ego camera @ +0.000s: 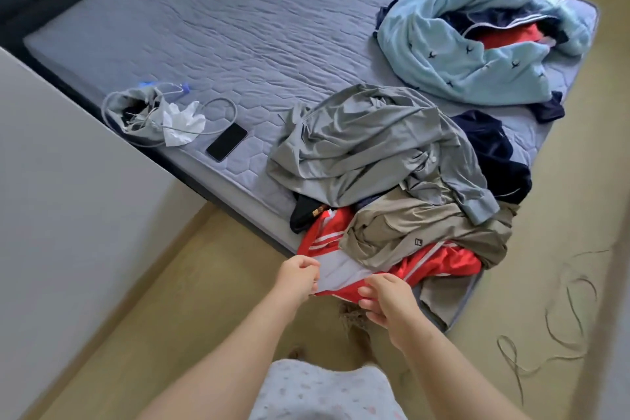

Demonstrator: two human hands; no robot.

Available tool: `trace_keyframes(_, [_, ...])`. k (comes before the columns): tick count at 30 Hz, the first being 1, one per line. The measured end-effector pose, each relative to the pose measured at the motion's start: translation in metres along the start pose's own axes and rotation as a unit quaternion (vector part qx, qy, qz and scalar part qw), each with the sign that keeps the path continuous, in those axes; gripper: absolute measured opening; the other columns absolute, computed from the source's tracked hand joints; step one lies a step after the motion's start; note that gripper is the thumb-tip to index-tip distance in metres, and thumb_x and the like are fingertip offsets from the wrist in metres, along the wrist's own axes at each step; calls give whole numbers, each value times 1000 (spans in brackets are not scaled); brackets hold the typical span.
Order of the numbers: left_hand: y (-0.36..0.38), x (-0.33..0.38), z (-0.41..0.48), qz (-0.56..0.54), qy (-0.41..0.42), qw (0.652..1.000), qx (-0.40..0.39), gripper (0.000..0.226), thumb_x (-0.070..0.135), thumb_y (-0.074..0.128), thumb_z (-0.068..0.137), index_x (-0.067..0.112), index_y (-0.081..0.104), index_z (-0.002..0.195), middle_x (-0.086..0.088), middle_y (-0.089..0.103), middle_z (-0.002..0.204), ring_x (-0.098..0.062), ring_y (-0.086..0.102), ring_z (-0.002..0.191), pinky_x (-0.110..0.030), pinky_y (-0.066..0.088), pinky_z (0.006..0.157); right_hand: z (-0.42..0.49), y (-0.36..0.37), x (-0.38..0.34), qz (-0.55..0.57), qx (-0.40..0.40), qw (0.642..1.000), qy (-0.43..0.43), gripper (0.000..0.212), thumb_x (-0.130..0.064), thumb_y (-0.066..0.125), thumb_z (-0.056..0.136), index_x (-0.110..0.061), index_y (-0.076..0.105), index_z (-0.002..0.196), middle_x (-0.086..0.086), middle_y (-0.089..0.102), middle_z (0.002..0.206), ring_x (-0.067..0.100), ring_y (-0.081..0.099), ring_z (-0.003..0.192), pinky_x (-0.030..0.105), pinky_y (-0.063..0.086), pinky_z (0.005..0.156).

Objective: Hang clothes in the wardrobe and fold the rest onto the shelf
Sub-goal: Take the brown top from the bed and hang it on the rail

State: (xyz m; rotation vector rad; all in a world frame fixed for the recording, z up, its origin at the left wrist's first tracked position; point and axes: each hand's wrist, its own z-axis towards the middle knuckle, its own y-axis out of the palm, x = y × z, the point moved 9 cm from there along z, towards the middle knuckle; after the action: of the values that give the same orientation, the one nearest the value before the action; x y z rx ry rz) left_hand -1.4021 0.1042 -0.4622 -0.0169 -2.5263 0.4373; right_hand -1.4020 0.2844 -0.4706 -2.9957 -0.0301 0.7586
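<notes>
Head view. Quilted grey-blue mattress (pixel 238 27), stitched in a hexagon pattern. At its near corner lies a heap of clothes: glossy red track jacket (pixel 439 259) with white stripes at the bottom, crumpled khaki garment (pixel 409 228) on top of it, soft grey shirt (pixel 368 143) above that. The jacket's hem overhangs the mattress edge. Left hand (pixel 298 274) pinches the hem; right hand (pixel 385 300) grips it just beside, fingers curled over the fabric. Far corner – fleecy pale-blue blanket (pixel 477 54), bunched. Flat black phone (pixel 226 141) lies near a crumpled white tissue (pixel 180 123).
</notes>
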Motion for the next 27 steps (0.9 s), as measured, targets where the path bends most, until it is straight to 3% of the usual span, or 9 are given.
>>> trace_keyframes(4, [48,17,35,3,-44,999,-22,24,6,40,91,18,52,73,-1,52,70,-12,47,56,-21,32,49,49,-31,-31,-14,15,1000,6,12,-5,43,94,-8,51,85,7,49,67,15,39,51,17,28,44])
trace_keyframes(8, [84,18,75,50,-64,995,-52,30,11,41,93,24,49,67,-1,53,71,-16,49,65,-24,35,59,96,-46,-34,-3,32,998,58,9,-3,44,94,-5,52,91,11,49,68,15,38,49,16,27,35])
trace_keyframes(10, [93,15,91,69,-75,993,-57,29,12,41,94,24,50,69,0,54,73,-13,50,63,-22,37,58,112,-49,-26,-3,32,996,87,8,-5,45,94,-7,52,91,12,52,73,14,40,50,16,29,33])
trace_keyframes(14, [107,6,125,73,-107,990,-58,25,8,40,95,19,51,75,1,51,69,-9,46,55,-12,37,40,139,-59,-6,17,50,991,127,10,-11,47,95,-12,51,86,8,57,74,11,47,47,14,34,31])
trace_keyframes(18, [118,-10,161,61,-164,984,-37,21,7,42,94,14,54,78,-1,50,71,-12,46,59,-21,35,52,158,-66,19,58,65,983,164,16,-8,48,94,-12,50,79,7,54,70,12,41,42,12,29,35])
trace_keyframes(19, [122,-14,167,44,-186,981,-35,20,7,43,94,13,56,81,-4,53,77,-15,49,63,-22,37,56,163,-66,25,67,66,981,170,16,-7,47,93,-12,50,78,8,53,69,11,41,38,13,27,36])
trace_keyframes(21, [130,-22,181,44,-208,977,-29,20,9,46,93,6,59,108,-15,59,108,-24,55,88,-27,42,74,174,-64,37,75,67,978,183,16,-8,47,93,-12,50,78,6,52,68,6,39,27,13,27,36])
trace_keyframes(23, [128,-27,199,65,-183,981,26,49,12,53,89,9,41,136,-14,46,136,-27,49,111,-32,40,89,183,-59,47,82,64,975,197,16,-9,47,94,-14,49,79,4,51,65,2,35,22,13,27,32])
trace_keyframes(27, [146,-36,219,-9,-201,979,24,82,21,65,84,12,13,147,-10,28,149,-29,36,132,-38,34,105,200,-54,61,68,75,972,212,16,-12,49,94,-16,51,79,2,57,68,2,42,26,13,35,36])
